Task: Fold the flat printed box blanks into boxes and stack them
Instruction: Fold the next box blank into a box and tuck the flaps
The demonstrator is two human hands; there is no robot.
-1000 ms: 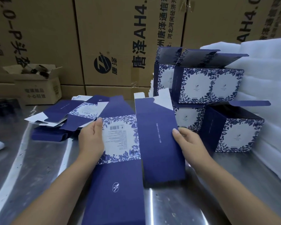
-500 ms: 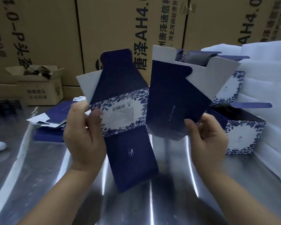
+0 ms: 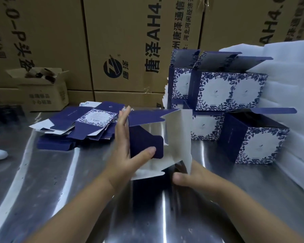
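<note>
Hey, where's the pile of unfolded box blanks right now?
In the head view, the pile of flat blanks lies on the metal table, left of the left hand.

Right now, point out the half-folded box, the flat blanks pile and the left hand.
half-folded box (image 3: 179,141), head view, white inner panel
flat blanks pile (image 3: 67,117), head view, top blue panel
left hand (image 3: 124,149), head view, back of hand

Box blank (image 3: 178,137) between left hand (image 3: 123,151), right hand (image 3: 194,178)
</note>
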